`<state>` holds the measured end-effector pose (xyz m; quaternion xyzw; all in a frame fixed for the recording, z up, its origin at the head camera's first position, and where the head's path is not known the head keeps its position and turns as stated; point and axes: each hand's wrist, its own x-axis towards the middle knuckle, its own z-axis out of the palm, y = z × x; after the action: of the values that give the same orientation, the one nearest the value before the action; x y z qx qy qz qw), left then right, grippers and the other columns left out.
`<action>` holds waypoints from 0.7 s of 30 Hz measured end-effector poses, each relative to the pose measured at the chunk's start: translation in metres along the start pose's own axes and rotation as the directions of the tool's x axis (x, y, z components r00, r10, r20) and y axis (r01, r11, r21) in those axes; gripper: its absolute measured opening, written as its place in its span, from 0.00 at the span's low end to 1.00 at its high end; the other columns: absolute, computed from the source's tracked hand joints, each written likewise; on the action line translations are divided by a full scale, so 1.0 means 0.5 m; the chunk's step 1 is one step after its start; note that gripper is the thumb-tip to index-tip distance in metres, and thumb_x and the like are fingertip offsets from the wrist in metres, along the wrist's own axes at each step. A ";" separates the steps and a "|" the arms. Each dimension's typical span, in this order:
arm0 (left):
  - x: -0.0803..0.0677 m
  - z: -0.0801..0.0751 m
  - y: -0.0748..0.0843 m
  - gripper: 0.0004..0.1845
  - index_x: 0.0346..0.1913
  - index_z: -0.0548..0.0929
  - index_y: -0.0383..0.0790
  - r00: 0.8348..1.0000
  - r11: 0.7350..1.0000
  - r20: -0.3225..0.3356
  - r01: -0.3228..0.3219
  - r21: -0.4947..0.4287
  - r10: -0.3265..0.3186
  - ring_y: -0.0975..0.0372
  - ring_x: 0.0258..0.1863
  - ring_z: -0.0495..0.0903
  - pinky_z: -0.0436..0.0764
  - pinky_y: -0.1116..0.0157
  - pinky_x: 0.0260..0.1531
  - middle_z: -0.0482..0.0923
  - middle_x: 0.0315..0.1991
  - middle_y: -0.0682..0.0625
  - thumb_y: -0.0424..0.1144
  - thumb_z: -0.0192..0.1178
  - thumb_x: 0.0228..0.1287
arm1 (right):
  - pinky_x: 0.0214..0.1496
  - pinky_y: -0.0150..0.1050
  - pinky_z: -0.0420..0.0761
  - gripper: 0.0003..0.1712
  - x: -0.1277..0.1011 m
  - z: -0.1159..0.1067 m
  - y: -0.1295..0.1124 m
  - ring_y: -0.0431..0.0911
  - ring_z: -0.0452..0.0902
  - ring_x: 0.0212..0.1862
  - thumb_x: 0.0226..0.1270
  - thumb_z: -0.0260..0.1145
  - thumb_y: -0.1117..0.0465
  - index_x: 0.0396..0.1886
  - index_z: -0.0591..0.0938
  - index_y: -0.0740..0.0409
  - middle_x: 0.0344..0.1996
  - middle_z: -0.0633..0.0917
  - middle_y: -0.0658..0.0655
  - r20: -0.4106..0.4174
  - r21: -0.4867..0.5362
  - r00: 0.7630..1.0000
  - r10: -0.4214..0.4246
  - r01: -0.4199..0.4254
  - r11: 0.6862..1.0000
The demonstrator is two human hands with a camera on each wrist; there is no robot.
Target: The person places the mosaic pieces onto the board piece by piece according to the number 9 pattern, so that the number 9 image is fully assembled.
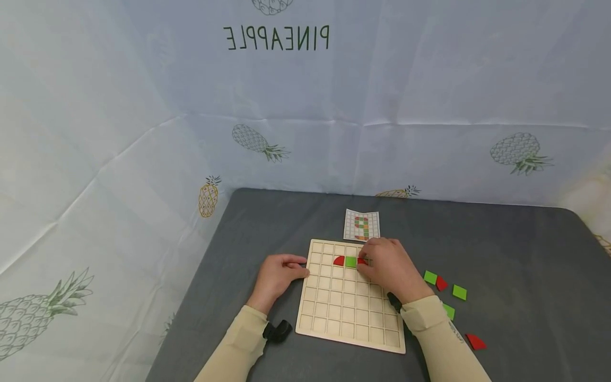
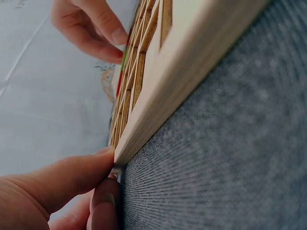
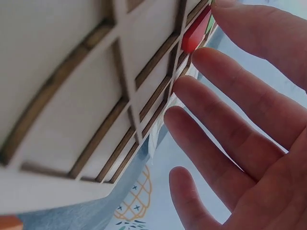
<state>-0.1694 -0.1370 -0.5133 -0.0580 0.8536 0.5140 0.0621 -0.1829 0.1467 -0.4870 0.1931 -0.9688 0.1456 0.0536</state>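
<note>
While the left hand pinches the left edge of the wooden board, its grip narrowed to the thickness of the rim, the right hand reaches over the far part of the same board. Its grip is only slightly parted at thumb and forefinger, which sit at either end of a red quarter-round, while the remaining three fingers are spread and have hold of nothing. One board lies flat on the dark tabletop, its face divided into square cells. Three pieces are on it, side by side in one row: one green square in the middle, the pinched red piece to its right and a second red quarter-round to its left. To the right of the board, three loose green squares can be counted, one partly covered by the right sleeve, along with two loose red pieces. One patterned card lies just beyond the board's far edge.
</note>
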 end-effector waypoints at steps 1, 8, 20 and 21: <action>0.000 0.000 0.000 0.16 0.48 0.95 0.41 1.000 1.000 0.000 -0.001 0.000 0.001 0.64 0.30 0.84 0.83 0.61 0.37 0.91 0.32 0.49 0.36 0.82 0.56 | 0.67 0.65 0.77 0.05 0.001 0.000 -0.002 0.55 0.87 0.56 0.65 0.81 0.55 0.36 0.93 0.50 0.42 0.93 0.52 0.002 0.005 1.000 0.001 -0.001 1.000; 0.002 0.004 0.000 0.16 0.48 0.95 0.41 1.000 1.000 0.003 0.001 -0.003 -0.001 0.64 0.30 0.84 0.83 0.62 0.38 0.92 0.33 0.49 0.36 0.82 0.55 | 0.69 0.63 0.76 0.02 0.008 0.004 -0.009 0.52 0.87 0.52 0.66 0.78 0.59 0.38 0.93 0.50 0.40 0.92 0.49 0.012 0.048 1.000 -0.016 0.016 0.999; 0.003 0.005 0.001 0.15 0.48 0.95 0.43 1.000 1.000 -0.002 0.005 0.005 -0.005 0.63 0.32 0.85 0.83 0.61 0.39 0.91 0.34 0.50 0.37 0.82 0.56 | 0.71 0.64 0.75 0.05 0.006 0.003 -0.007 0.53 0.86 0.56 0.66 0.79 0.58 0.39 0.93 0.51 0.43 0.92 0.51 0.025 0.025 1.000 -0.011 0.010 1.000; 0.002 0.002 -0.001 0.16 0.48 0.95 0.43 1.000 1.000 -0.008 0.010 0.007 -0.010 0.63 0.33 0.85 0.83 0.61 0.40 0.91 0.34 0.50 0.37 0.82 0.56 | 0.71 0.64 0.75 0.06 0.007 0.003 -0.008 0.53 0.86 0.56 0.66 0.79 0.57 0.40 0.93 0.51 0.44 0.92 0.51 0.026 0.021 1.000 -0.014 0.013 1.000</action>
<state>-0.1704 -0.1363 -0.5144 -0.0640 0.8553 0.5105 0.0612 -0.1847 0.1416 -0.4866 0.2023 -0.9665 0.1529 0.0397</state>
